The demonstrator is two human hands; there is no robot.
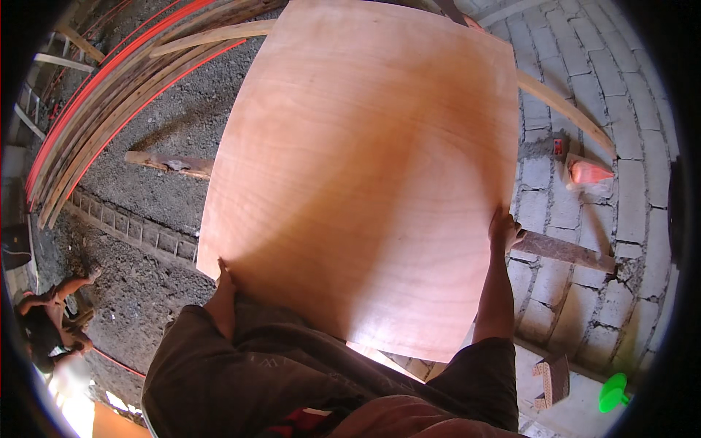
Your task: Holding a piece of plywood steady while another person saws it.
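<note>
A large sheet of pale plywood [365, 146] fills the middle of the head view, held up in front of my body, with a soft shadow across it. My left hand [223, 266] is closed on its lower left edge, its fingers mostly hidden behind the sheet. My right hand [504, 228] grips the right edge, slightly higher, beside a dark timber board [566, 253] that sticks out to the right.
Long timbers with red pipes [109, 95] curve along the left above gravel ground [153, 109]. A ladder-like frame [131, 228] lies there. Another person [51, 314] is at lower left. Grey blockwork [599, 73] lines the right, with a plastic bag [590, 173] and a green plastic object [613, 390].
</note>
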